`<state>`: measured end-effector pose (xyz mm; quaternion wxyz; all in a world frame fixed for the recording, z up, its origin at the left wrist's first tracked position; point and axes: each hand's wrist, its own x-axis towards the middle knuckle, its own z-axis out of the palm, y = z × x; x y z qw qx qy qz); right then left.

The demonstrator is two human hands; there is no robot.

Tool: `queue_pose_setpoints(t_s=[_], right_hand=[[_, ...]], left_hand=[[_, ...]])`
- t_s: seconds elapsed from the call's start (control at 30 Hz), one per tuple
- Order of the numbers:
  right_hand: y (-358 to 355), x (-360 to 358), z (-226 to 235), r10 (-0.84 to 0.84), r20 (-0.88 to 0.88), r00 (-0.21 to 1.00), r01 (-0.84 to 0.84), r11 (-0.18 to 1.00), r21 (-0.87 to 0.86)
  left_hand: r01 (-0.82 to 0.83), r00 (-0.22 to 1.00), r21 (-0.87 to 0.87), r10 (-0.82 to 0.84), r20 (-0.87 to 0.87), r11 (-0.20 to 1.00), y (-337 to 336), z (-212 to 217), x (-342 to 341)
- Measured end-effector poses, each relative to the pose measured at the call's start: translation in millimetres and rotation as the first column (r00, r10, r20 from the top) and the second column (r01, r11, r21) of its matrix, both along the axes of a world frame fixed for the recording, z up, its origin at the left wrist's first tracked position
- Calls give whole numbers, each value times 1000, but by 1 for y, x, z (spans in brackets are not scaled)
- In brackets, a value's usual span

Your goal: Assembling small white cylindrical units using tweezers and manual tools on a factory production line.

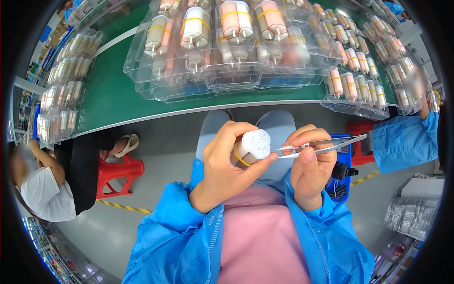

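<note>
Banded bundle point(254, 146): held over my lap, short of the green table point(111, 97), pale end tilted upward.
Handling: I'd brace it firmly and bring the tweezers point(351, 140) in lightly, without scraping.
Left hand point(223, 166): curled round the bundle.
Right hand point(311, 171): pinching the tweezers, tips parted; contact I can't tell.

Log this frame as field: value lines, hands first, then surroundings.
Left hand: grips a banded bundle, white end showing
Right hand: holds tweezers, tips apart, pointing toward the bundle
Table: green, ahead of the person
Trays: clear plastic, holding more bundles
Stool: red, off to the left
</note>
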<state>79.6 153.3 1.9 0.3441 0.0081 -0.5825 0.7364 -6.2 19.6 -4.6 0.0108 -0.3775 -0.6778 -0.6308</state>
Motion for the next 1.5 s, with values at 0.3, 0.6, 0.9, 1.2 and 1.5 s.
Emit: queue_pose_setpoints(t_s=[0.3,0.6,0.9,1.2,1.5], right_hand=[[-3,-3,-5,18,-34,999,-18,1000,5],[-2,-7,-6,48,-36,998,-49,999,-16],[-1,-9,-11,17,-43,999,-18,1000,-17],[-5,-8,-12,16,-37,999,-17,1000,-17],[-7,-8,-13,32,-26,999,-32,999,-25]], left_hand=[[-39,997,3,39,-70,999,1,-1,-1],[-1,999,-39,-1,-38,999,3,-8,-3],[-37,996,-40,33,-79,999,3,-6,-3],[-121,975,-54,109,-192,991,0,-5,-4],[-154,945,-120,111,-309,981,-5,-4,-6]])
